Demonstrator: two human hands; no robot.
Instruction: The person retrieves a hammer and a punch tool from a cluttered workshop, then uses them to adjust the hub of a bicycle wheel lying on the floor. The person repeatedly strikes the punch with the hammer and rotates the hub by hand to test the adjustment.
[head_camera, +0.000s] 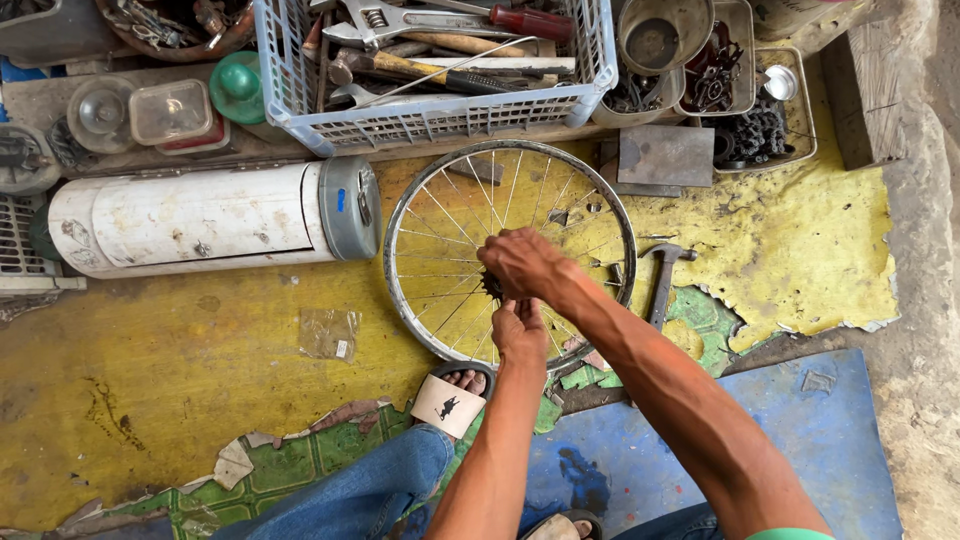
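A spoked bicycle wheel (420, 200) lies flat on the yellow floor in front of me. Both my hands meet over its dark hub (492, 287) at the centre. My right hand (527, 262) reaches across from the right, fingers curled down onto the hub. My left hand (519, 328) comes up from below with its fingers pinched on the hub's near side. What sits between the fingers is hidden. My sandalled foot (453, 398) rests against the wheel's near rim.
A hammer (663, 277) lies just right of the wheel. A white cylinder with a grey end (210, 217) lies to the left. A blue basket of tools (430, 70) and trays of parts (745, 100) line the far side. A blue mat (780, 440) lies under me.
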